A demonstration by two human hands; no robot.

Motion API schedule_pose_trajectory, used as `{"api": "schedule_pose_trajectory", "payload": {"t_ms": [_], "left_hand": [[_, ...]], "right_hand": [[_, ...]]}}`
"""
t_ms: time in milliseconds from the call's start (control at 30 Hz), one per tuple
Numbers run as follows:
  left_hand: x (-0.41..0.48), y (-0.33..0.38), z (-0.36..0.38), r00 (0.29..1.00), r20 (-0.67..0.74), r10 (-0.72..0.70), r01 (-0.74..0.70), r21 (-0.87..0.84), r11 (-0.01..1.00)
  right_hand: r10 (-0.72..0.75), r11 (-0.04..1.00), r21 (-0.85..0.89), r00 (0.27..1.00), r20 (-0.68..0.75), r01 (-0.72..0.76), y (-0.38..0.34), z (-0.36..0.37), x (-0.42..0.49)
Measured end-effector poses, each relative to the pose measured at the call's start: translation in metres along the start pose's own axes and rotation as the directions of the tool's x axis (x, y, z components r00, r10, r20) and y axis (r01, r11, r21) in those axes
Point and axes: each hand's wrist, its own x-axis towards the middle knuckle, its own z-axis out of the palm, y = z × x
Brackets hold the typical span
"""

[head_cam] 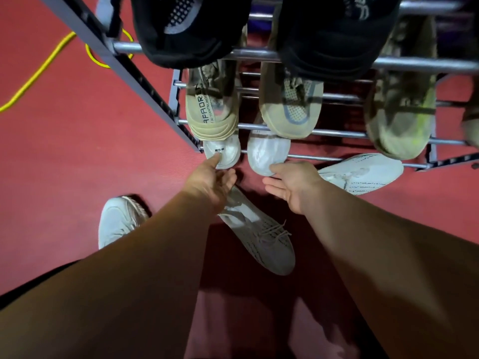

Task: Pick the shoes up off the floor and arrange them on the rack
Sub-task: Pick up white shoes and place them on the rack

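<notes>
Two white shoes sit side by side on the lowest bar of the metal rack (324,158), heels toward me. My left hand (211,181) touches the heel of the left white shoe (225,151) with its thumb, fingers relaxed. My right hand (291,185) touches the heel of the right white shoe (267,154) with its fingertips, palm turned up. A grey knit sneaker (261,237) lies on the red floor between my arms. Another white shoe (363,174) lies on the floor at the right, and a white sneaker (116,221) at the left.
Tan shoes (212,104) (290,107) and an olive shoe (401,110) fill the middle shelf, black shoes (186,29) (337,35) the top one. A yellow cable (39,73) runs over the floor at the left. The rack's side frame (129,73) slants down to the left.
</notes>
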Motion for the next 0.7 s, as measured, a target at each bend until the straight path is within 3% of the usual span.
{"api": "schedule_pose_trajectory", "payload": {"t_ms": [133, 500, 633, 700], "left_hand": [[0.005, 0.005, 0.003, 0.997, -0.066, 0.04, -0.041, -0.007, 0.999], [0.007, 0.018, 0.006, 0.997, 0.001, 0.075, -0.074, -0.11, 0.991], [0.009, 0.016, 0.008, 0.998, -0.026, 0.056, -0.059, -0.097, 0.994], [0.008, 0.012, 0.007, 0.997, -0.049, 0.061, -0.063, -0.044, 0.997]], "right_hand": [[-0.012, 1.0, 0.023, 0.998, -0.055, 0.013, 0.0, 0.005, 0.003], [-0.134, 0.99, 0.006, 0.962, -0.236, 0.139, -0.017, 0.015, 0.013], [-0.132, 0.991, -0.051, 0.966, -0.221, 0.124, -0.024, 0.014, 0.013], [-0.161, 0.978, -0.164, 0.967, -0.195, 0.13, -0.027, 0.011, 0.007]]}}
